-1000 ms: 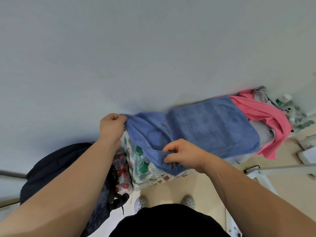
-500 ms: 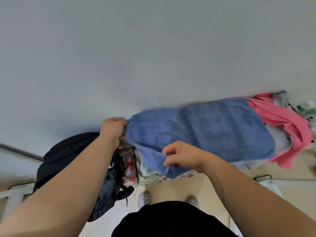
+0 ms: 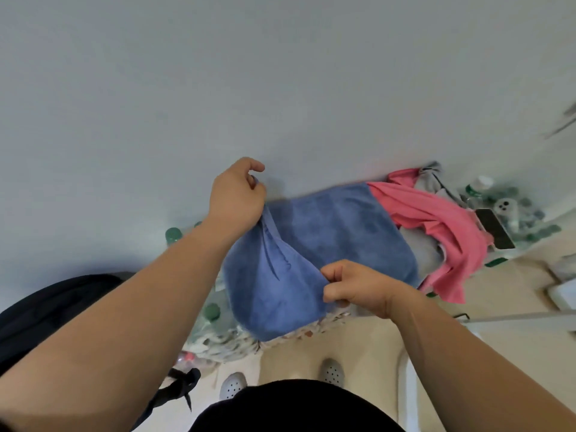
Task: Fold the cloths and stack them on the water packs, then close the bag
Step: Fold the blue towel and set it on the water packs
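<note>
Beige floor (image 3: 358, 347), water packs (image 3: 218, 333) on it; blue cloth (image 3: 327, 238), pink cloth (image 3: 436, 219) atop packs

The left hand (image 3: 237, 194) grips a gathered corner of the blue cloth (image 3: 327, 244) close to the pale wall (image 3: 280, 73), just at twelve o'clock of the frame's centre. The right hand (image 3: 355, 288) pinches the cloth's near edge at five o'clock from the left hand. The cloth lies over the water packs (image 3: 218, 322), whose green caps show at its eight o'clock side. A pink cloth (image 3: 436, 219) drapes over a grey cloth (image 3: 424, 254) at three o'clock of the blue one. The black bag (image 3: 46, 313) sits at eight o'clock of the frame and two pale shoes (image 3: 232, 385) at six.
</note>
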